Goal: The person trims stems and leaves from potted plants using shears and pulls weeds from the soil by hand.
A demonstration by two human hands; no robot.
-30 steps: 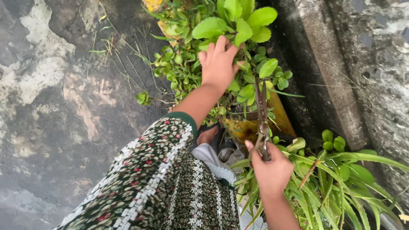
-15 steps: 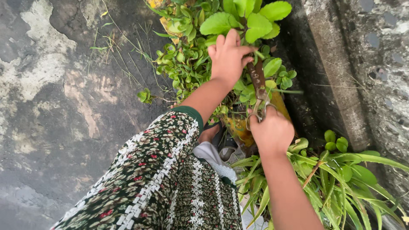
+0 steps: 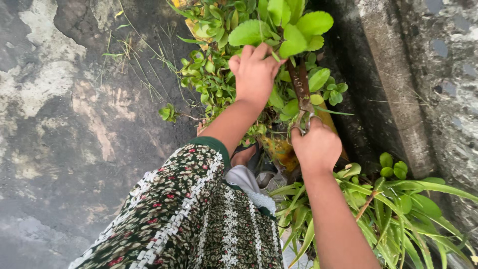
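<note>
Evidently the left hand (image 3: 255, 74) pinches soft, tearable broad green leaves (image 3: 279, 30) at upper centre; the right hand (image 3: 316, 147) closes on rusty metal shears (image 3: 301, 92), best gripped by their handles.

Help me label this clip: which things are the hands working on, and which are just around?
In hand:
left hand gripping the leafy plant
right hand closed on rusty shears at the plant's stem

Just around:
grassy plant
small sprout
concrete ground
stone kerb
</note>
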